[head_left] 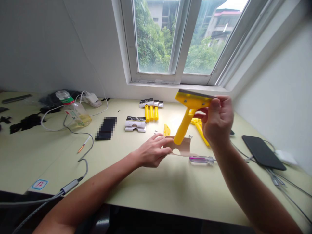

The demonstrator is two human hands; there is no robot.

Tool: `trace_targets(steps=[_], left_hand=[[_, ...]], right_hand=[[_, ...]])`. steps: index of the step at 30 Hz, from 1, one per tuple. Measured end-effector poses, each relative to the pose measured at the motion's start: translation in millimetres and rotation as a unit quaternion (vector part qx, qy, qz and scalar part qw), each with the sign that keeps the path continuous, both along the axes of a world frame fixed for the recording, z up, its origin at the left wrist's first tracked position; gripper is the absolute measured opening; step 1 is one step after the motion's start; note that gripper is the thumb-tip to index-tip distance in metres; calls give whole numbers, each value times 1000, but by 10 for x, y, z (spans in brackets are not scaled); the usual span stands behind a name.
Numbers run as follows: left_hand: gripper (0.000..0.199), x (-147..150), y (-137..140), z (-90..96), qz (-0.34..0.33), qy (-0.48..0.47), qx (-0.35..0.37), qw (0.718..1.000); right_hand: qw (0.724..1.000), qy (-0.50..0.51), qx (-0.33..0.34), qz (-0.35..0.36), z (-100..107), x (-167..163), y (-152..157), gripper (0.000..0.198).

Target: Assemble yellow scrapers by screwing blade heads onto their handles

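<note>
- Fingers [225, 103] of our right hand [218, 122]: clamped on one end of a yellow scraper's head, thumb on the near side.
- Yellow scraper [184, 125], one: we hold it raised above the tabletop [136, 191], tilted, dark-edged head uppermost, two screw heads showing, handle slanting down to the left.
- Our left hand [153, 152]: fingers closed on a brown card sleeve, low over the tabletop.
- Brown card sleeve [185, 146], one: folded, with a rounded cutout; the handle's lower end passes in front of it, and we cannot tell whether the two touch.
- Screwdriver [201, 160], one: clear handle with pink inside, lying right of the sleeve.
- Yellow plate [167, 130], one: loose, just beyond our left fingers.
- Yellow part [203, 134], long: partly hidden behind our right hand.
- Small metal pieces [190, 136]: near the sleeve, with others left of the plate; too small for us to name.
- Scrapers with carded heads [151, 113], three: side by side, toward the window.
- Black-and-white card sleeves [135, 123]: left of those three.
- Dark rectangular device [106, 128]: left of our left hand, its surface blurred out.
- Plastic bottle [79, 116]: farther left, tilted, yellowish liquid within.
</note>
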State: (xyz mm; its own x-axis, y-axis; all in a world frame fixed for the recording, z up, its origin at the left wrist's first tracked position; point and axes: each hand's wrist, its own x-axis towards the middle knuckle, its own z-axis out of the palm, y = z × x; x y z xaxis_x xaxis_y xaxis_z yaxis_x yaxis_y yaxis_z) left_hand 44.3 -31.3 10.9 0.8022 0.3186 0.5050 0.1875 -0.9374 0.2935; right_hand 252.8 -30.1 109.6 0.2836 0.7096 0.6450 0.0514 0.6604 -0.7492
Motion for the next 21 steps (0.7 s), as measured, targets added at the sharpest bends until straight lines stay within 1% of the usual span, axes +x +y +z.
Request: trace_targets(steps=[2, 3, 4, 6, 8, 9, 11, 12, 13, 15, 17, 18, 21], left_hand=[[18, 12, 22, -51, -18, -27, -32, 999], [16, 11, 44, -73, -15, -53, -52, 997], [15, 2, 77, -89, 2, -90, -74, 993], [12, -62, 186, -103, 76, -188, -103, 974], [12, -198, 352, -97, 175, -279, -111, 938], [14, -292, 450, -91, 222, -311, -114, 917], [21, -513, 650, -85, 320, -333, -135, 877], [26, -628, 742, -91, 366, -327, -129, 862], [31, -739, 823, -105, 406, -311, -110, 852], [33, -926, 944, -159, 461, -246, -51, 851], [25, -1054, 1019, -238, 483, -187, -15, 855], [23, -1098, 1045, -280, 488, -164, -8, 857], [23, -1168, 1097, -388, 504, -131, -15, 854]], right_hand=[[999, 21, 20, -18, 40, 86, 57, 24], [999, 28, 32, -29, 65, 128, 73, 23], [998, 35, 41, -38, 95, 171, 85, 21], [994, 61, 61, -60, 160, 266, 112, 17], [988, 95, 80, -87, 217, 369, 156, 16], [986, 109, 85, -98, 235, 419, 184, 15], [984, 123, 77, -108, 243, 495, 240, 15], [985, 122, 65, -104, 233, 517, 266, 15], [987, 117, 52, -96, 215, 526, 287, 15], [992, 98, 30, -79, 162, 510, 321, 17], [995, 72, 14, -60, 101, 466, 342, 21], [997, 60, 7, -51, 71, 442, 350, 24], [999, 33, -17, -27, -7, 377, 363, 29]])
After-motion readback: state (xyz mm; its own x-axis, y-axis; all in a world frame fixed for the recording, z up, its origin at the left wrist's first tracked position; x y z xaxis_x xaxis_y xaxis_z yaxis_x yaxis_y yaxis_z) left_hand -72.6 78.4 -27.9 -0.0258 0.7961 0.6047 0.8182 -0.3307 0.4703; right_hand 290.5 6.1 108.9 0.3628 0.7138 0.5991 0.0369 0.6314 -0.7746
